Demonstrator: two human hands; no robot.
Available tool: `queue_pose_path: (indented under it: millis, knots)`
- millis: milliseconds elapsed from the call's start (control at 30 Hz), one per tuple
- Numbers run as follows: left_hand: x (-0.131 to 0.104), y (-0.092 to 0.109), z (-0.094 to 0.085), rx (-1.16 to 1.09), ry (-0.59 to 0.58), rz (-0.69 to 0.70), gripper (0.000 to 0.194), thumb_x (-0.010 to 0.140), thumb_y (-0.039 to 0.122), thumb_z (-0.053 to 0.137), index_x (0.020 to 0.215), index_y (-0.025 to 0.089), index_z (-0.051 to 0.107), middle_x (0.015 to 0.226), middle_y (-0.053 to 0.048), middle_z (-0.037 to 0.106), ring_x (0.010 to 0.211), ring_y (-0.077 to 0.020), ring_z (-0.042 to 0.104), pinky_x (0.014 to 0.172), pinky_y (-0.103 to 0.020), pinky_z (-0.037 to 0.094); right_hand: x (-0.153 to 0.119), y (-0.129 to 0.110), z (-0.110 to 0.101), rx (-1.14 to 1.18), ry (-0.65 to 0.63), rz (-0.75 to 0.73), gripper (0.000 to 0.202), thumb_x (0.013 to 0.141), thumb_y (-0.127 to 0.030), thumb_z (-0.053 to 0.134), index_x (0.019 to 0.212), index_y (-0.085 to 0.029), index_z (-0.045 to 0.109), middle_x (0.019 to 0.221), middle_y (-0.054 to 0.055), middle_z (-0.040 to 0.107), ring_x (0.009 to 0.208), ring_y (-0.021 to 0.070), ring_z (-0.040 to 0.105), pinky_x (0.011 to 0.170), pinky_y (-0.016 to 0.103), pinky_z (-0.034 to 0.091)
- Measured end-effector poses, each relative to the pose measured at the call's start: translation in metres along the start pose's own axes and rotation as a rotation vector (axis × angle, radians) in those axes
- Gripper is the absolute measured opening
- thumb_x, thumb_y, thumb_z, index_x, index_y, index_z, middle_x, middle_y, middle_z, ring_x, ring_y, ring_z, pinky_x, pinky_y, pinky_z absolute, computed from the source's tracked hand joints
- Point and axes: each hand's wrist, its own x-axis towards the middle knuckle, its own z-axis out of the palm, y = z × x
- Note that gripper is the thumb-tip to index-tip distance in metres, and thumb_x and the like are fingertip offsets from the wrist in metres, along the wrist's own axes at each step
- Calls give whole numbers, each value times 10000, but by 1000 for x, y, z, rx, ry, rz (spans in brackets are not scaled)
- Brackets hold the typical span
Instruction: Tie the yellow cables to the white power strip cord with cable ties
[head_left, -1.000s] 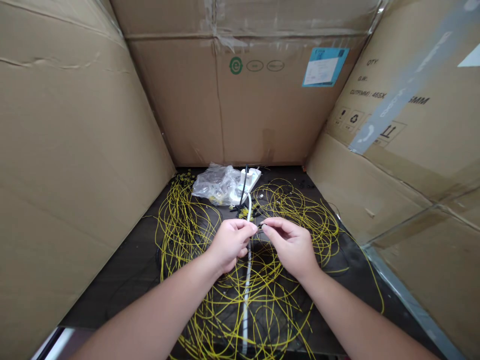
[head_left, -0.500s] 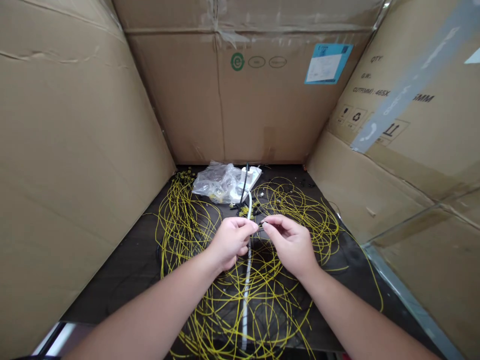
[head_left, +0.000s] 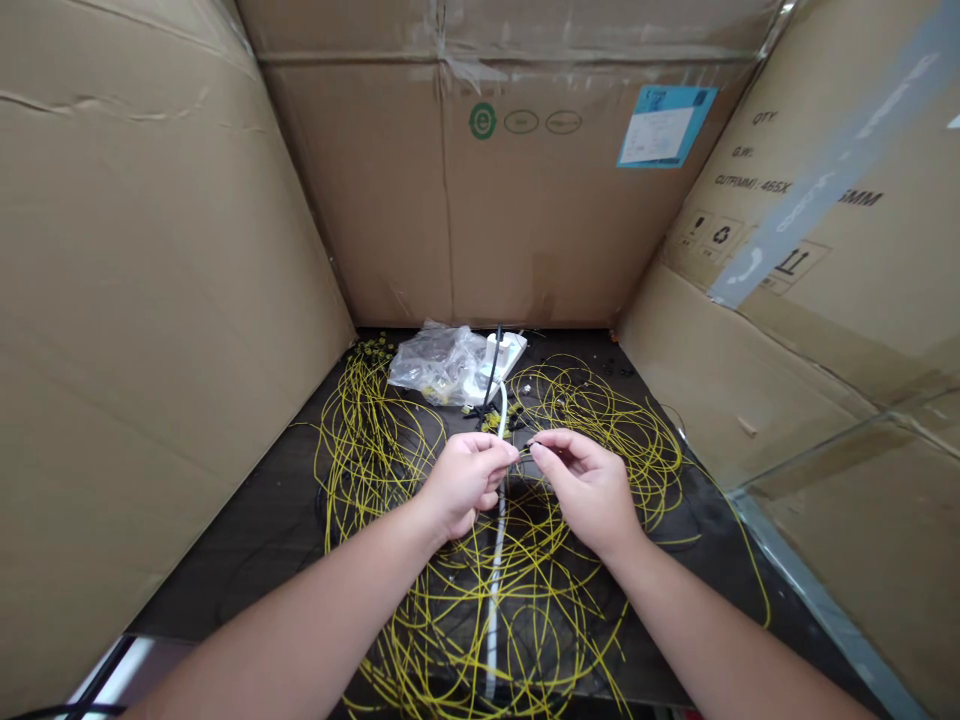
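Observation:
Near the middle of the dark table, my left hand (head_left: 469, 482) is closed in a pinch on a thin yellow cable, of which only a short bit shows at the fingertips. Just to its right, my right hand (head_left: 589, 488) pinches a small black piece (head_left: 529, 447) between thumb and forefinger. The fingertips of both hands are close together but apart. Under and around them lie tangled loops of yellow cable (head_left: 525, 570). A white cord (head_left: 495, 600) runs beneath the hands toward the front edge.
Behind the hands, a clear plastic bag (head_left: 435, 362) lies beside a white power strip (head_left: 506, 352) with a black cord (head_left: 491, 375). More yellow cable coils (head_left: 615, 420) lie at right. Cardboard boxes (head_left: 525, 230) wall in the left, back and right sides.
My right hand has shifted slightly right, and the gap between the fingertips is a little wider, showing more of the small black piece. The whole view has moved slightly.

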Motion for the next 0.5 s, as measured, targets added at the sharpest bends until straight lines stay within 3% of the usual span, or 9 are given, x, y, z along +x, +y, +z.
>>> queue_pose_path:
  millis: [500]
  knots:
    - [-2,3,3,5,-5,10,173,684,222,643,615,156,498,411,104,255,355,-8,148,353,-174,73,2,4,-5,48,0,87,165,696,-294,678,802,-170,703,826,70,707,732,192,653,706,340,533]
